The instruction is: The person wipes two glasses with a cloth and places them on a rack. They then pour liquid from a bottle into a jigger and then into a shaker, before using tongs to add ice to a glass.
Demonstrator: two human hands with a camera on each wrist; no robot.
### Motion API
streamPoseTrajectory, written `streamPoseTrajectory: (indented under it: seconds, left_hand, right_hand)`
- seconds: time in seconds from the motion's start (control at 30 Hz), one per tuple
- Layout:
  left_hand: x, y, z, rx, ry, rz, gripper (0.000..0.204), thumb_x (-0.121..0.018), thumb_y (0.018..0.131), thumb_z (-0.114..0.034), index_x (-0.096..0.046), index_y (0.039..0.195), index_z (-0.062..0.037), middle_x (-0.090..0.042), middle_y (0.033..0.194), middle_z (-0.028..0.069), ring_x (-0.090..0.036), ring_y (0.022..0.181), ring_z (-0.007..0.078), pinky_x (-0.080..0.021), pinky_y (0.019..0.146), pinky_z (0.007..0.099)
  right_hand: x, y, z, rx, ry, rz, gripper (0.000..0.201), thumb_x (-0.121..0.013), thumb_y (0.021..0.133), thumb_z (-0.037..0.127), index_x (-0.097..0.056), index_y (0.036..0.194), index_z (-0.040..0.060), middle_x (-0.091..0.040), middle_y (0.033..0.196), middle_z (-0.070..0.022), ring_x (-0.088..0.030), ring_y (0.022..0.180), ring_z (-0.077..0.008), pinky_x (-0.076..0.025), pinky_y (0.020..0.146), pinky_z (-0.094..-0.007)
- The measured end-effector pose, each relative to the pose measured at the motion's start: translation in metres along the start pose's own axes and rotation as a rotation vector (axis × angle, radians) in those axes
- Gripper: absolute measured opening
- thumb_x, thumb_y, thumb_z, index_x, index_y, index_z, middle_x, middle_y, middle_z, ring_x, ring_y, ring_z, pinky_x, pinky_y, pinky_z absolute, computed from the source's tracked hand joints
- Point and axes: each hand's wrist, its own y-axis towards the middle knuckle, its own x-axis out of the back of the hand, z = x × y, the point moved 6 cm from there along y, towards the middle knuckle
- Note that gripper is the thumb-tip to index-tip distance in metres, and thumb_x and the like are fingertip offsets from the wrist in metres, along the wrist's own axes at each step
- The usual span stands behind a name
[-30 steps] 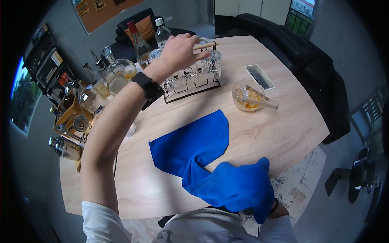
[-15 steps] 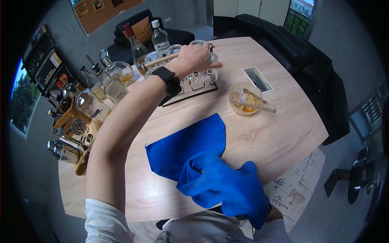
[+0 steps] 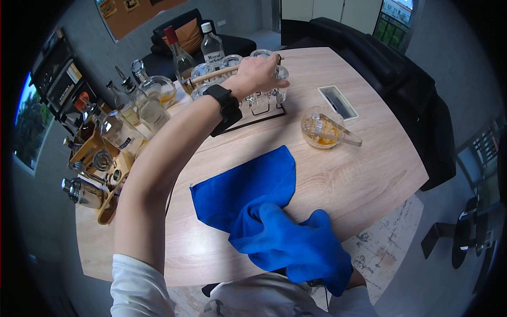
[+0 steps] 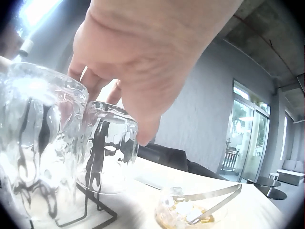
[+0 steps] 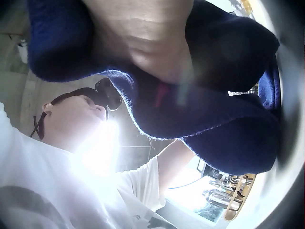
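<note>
Reaching step, seemingly: left hand spans a glass, cloth drapes right hand (neither grip readable), and lifting would want firmness.

Plain blue cloth stands out vs. pale wood-grain table, w/ clear glasses, tan handle, red-topped btl, white-capped btl, blk sofa, orange-brn cushion, white sleeve
</note>
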Motion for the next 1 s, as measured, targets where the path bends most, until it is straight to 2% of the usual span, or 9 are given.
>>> streamPoseTrajectory:
  seconds: [0.1,0.23,0.37,0.47,0.53,0.6,0.67,0.73,1.0]
  left_hand:
    - [0.004,0.001,0.000,-0.054,-0.023,-0.070,0.067,-0.070,0.078,-0.058,-0.055,0.123,-0.0099,-0.068,0.100,0.0198,-0.067,0.095,0.0344,-0.054,0.079,0.0433]
    - [0.040,-0.004,-0.009,-0.102,0.009,-0.217,0.069,-0.069,0.079,-0.059,-0.056,0.126,-0.0106,-0.066,0.102,0.0190,-0.067,0.093,0.0337,-0.055,0.078,0.0417]
    - [0.087,-0.017,-0.005,-0.105,-0.057,-0.456,0.068,-0.067,0.084,-0.058,-0.056,0.128,-0.0073,-0.064,0.101,0.0147,-0.067,0.089,0.0243,-0.057,0.077,0.0359]
    - [0.120,-0.037,0.007,-0.080,-0.261,-0.612,0.078,-0.069,0.078,-0.063,-0.058,0.129,-0.0047,-0.067,0.104,0.0204,-0.069,0.091,0.0316,-0.056,0.082,0.0407]
    - [0.134,-0.066,0.013,-0.037,-0.360,-0.593,0.080,-0.067,0.081,-0.061,-0.056,0.131,0.0007,-0.066,0.110,0.0219,-0.070,0.091,0.0278,-0.057,0.080,0.0363]
    - [0.139,-0.116,0.011,0.054,-0.958,-0.268,0.063,-0.064,0.089,-0.051,-0.056,0.127,-0.0011,-0.062,0.100,0.0104,-0.064,0.092,0.0172,-0.057,0.075,0.0284]
    - [0.153,-0.172,0.000,0.036,-1.062,-0.222,0.058,-0.062,0.093,-0.044,-0.056,0.125,0.0037,-0.061,0.100,0.0067,-0.061,0.096,0.0122,-0.056,0.073,0.0222]
    - [0.151,-0.218,0.001,0.092,-1.210,-0.269,0.064,-0.067,0.090,-0.038,-0.051,0.131,0.0087,-0.064,0.112,0.0163,-0.064,0.102,0.0187,-0.055,0.074,0.0274]
    - [0.135,-0.347,0.005,0.254,-1.136,-0.334,0.066,-0.078,0.079,-0.013,-0.043,0.133,0.0017,-0.053,0.113,0.0088,-0.052,0.110,0.0151,-0.053,0.083,0.0267]
  right_hand:
    - [-0.002,-0.019,0.028,-0.133,-0.412,-0.167,0.045,-0.055,0.087,0.022,-0.047,0.131,0.0154,-0.059,0.093,-0.0069,-0.057,0.076,-0.0119,-0.049,0.067,-0.0269]
    - [-0.003,-0.009,0.013,0.236,-0.156,0.146,0.036,-0.056,0.064,-0.008,-0.058,0.099,0.0025,-0.059,0.099,-0.0139,-0.060,0.082,-0.0209,-0.048,0.072,-0.0291]
    - [-0.013,-0.006,0.037,0.387,-0.062,0.232,0.035,-0.056,0.069,-0.004,-0.058,0.103,0.0030,-0.059,0.097,-0.0127,-0.059,0.079,-0.0198,-0.048,0.070,-0.0281]
    - [-0.020,-0.005,0.053,0.412,-0.038,0.204,0.034,-0.055,0.072,-0.002,-0.058,0.105,0.0035,-0.059,0.095,-0.0118,-0.059,0.077,-0.0191,-0.048,0.068,-0.0273]
    - [-0.026,-0.004,0.060,0.412,-0.024,0.178,0.033,-0.055,0.075,0.000,-0.058,0.107,0.0038,-0.059,0.093,-0.0113,-0.059,0.075,-0.0186,-0.048,0.067,-0.0268]
    - [-0.032,-0.004,0.066,0.405,-0.019,0.143,0.033,-0.055,0.077,0.001,-0.058,0.109,0.0041,-0.059,0.092,-0.0107,-0.059,0.074,-0.0180,-0.048,0.066,-0.0263]
    - [-0.040,-0.004,0.069,0.387,-0.012,0.112,0.032,-0.054,0.079,0.003,-0.057,0.111,0.0044,-0.059,0.091,-0.0101,-0.059,0.072,-0.0175,-0.047,0.064,-0.0258]
    - [-0.049,-0.002,0.071,0.369,-0.010,0.087,0.032,-0.054,0.081,0.004,-0.057,0.113,0.0047,-0.059,0.089,-0.0095,-0.058,0.071,-0.0170,-0.047,0.063,-0.0253]
    - [-0.077,0.000,0.077,0.246,0.064,0.019,0.031,-0.053,0.091,0.011,-0.057,0.121,0.0059,-0.059,0.084,-0.0072,-0.058,0.065,-0.0149,-0.047,0.058,-0.0233]
